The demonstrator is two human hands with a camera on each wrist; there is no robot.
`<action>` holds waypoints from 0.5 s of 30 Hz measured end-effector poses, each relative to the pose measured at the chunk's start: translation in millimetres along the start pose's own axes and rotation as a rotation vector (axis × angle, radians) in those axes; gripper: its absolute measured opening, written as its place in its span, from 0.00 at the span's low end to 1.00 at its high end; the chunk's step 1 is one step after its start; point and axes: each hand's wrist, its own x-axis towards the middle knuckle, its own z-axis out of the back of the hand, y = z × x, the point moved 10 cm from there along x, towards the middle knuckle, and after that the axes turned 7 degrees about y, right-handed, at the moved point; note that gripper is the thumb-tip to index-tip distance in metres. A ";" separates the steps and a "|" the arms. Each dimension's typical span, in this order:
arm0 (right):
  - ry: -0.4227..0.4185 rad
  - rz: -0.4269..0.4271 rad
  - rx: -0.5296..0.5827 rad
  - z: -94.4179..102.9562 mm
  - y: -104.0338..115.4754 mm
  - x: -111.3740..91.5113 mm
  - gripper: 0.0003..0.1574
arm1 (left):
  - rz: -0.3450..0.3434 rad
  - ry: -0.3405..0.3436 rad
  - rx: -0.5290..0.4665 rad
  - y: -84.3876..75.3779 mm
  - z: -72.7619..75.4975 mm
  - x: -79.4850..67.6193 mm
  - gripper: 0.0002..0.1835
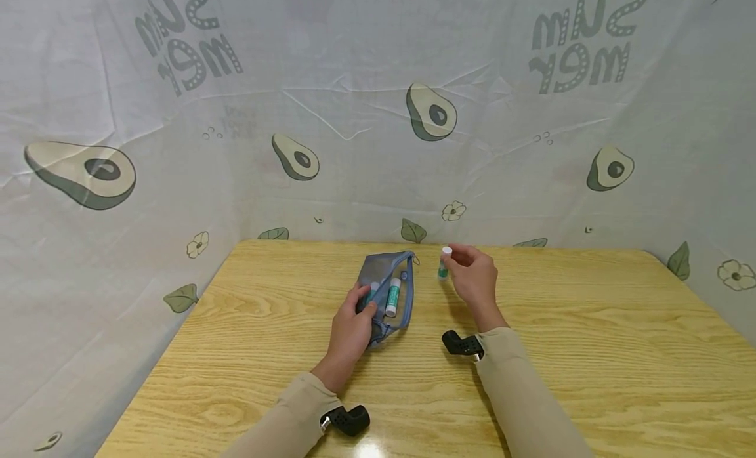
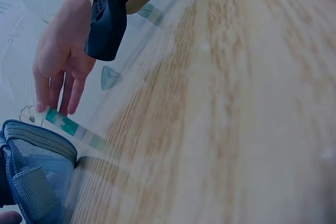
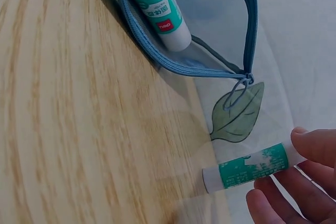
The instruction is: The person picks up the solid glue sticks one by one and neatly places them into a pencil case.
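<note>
A blue-grey zip pouch [image 1: 378,266] with see-through mesh sides lies on the wooden table, its zipper gaping to the right. My left hand [image 1: 350,330] grips the pouch by its near left side, thumb at the opening. Inside sits a green-and-white glue stick [image 1: 393,296], and a second glue stick [image 1: 373,290] shows dimly through the mesh. To the right of the pouch, my right hand [image 1: 474,281] pinches another glue stick [image 3: 253,166] by its white top end. That stick stands nearly upright; whether its base touches the table I cannot tell.
The wooden table [image 1: 590,327] reaches back to a pale curtain [image 1: 366,182] printed with avocados and leaves. A black wrist camera [image 1: 348,420] sits on the left sleeve, another wrist camera [image 1: 461,344] on the right. A cord loop [image 3: 239,93] hangs from the pouch's zipper end.
</note>
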 end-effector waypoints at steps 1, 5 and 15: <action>0.001 -0.001 -0.001 -0.3 -0.3 0.2 0.24 | 0.001 0.001 -0.002 -0.2 -0.1 0.0 0.25; -0.001 -0.006 -0.008 -1.2 -1.5 0.5 0.24 | 0.004 0.004 -0.006 -1.0 -1.2 0.0 0.25; -0.025 0.006 -0.008 -1.5 -1.5 -0.5 0.22 | -0.006 0.001 0.001 -0.7 0.8 0.9 0.25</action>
